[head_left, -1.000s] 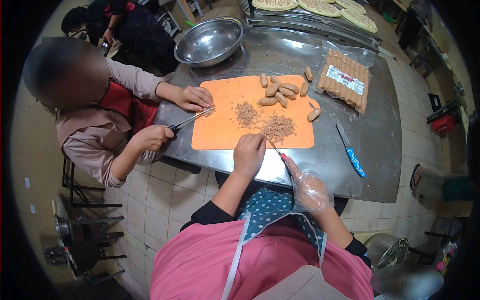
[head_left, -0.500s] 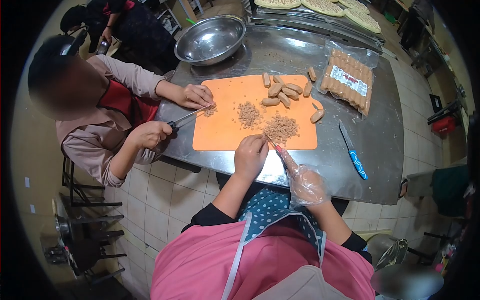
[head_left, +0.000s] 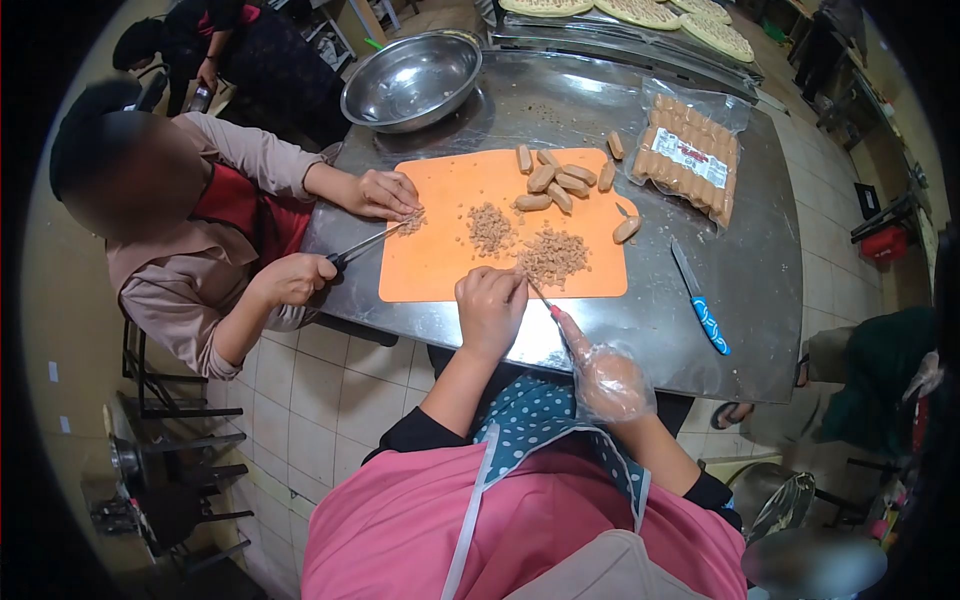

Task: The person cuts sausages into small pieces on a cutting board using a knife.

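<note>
My right hand (head_left: 610, 380), in a clear plastic glove, grips a small knife (head_left: 541, 296) with a red handle, its index finger stretched along it. The blade lies at the near edge of the orange cutting board (head_left: 430, 270). Beside the blade tip my bare left hand (head_left: 491, 308) has its fingers pinched together; what they hold is hidden. Just beyond both hands is a pile of diced sausage (head_left: 553, 257), with a second diced pile (head_left: 490, 229) left of it. Several sausage pieces (head_left: 560, 185) lie at the board's far right.
At the left a co-worker's hands (head_left: 388, 194) cut sausage on the same board with a black-handled knife (head_left: 362, 247). A blue-handled knife (head_left: 705, 310), a sausage pack (head_left: 690, 155) and a steel bowl (head_left: 412, 85) rest on the metal table. Another person (head_left: 870, 375) stands at the right.
The view has shifted slightly, moving the table's things a little left. My hands stay at the board's near edge. The person at the right has come further into view.
</note>
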The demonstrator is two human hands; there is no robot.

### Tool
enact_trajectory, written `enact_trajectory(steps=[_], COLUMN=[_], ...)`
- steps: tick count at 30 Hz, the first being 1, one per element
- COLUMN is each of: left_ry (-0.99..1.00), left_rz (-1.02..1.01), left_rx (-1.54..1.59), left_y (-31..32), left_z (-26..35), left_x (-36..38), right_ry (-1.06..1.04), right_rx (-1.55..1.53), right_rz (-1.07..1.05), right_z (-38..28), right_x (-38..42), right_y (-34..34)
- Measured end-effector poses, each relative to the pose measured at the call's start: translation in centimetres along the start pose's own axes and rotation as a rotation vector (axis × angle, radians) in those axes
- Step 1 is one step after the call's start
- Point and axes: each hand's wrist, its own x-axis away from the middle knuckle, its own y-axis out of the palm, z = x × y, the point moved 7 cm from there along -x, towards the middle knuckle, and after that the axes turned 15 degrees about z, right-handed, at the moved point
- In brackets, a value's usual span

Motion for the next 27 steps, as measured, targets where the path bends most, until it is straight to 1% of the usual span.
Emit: enact_trajectory(steps=[1,5,8,10,11,13,14,16,20,23,26,27], left_ry=[-0.005,-0.027,-0.027,-0.031,-0.041,-0.047,-0.058,-0.056,-0.070,-0.072,-0.071,-0.072], left_rz=[0.001,-0.006,-0.006,-0.012,-0.017,-0.015,-0.016,-0.017,-0.029,-0.013,-0.016,-0.020], left_rx=[-0.014,-0.024,0.021,0.042,0.065,0.076,0.089,0.095,0.100,0.104,0.105,0.104], left_y=[-0.2,-0.6,-0.7,-0.6,-0.5,-0.4,-0.2,-0.1,-0.2,-0.3,-0.2,-0.2], left_z=[0.1,0.2,0.1,-0.1,-0.2,-0.2,-0.2,-0.2,-0.2,-0.1,-0.2,-0.3], left_x=[-0.1,-0.2,0.1,0.4,0.4,0.5,0.4,0.1,0.2,0.1,0.0,0.1], right_ry=[0.028,0.028,0.035,0.029,0.026,-0.001,-0.001,-0.010,-0.029,-0.020,-0.026,-0.025], right_rx=[0.031,0.033,-0.016,-0.069,-0.070,-0.119,-0.118,-0.037,-0.029,-0.031,-0.033,-0.033], right_rz=[-0.037,0.014,0.001,0.083,0.092,0.190,0.194,0.175,0.174,0.126,0.131,0.098], right_z=[0.2,0.6,1.2,1.7,1.7,1.2,1.0,0.6,0.4,0.3,0.2,0.0], right_x=[0.4,0.9,0.8,0.4,0.2,0.1,-0.1,-0.5,-0.7,-0.7,-1.1,-1.2], right_y=[0.2,0.2,0.0,0.0,0.3,0.3,0.3,0.5,1.0,1.1,0.9,0.7])
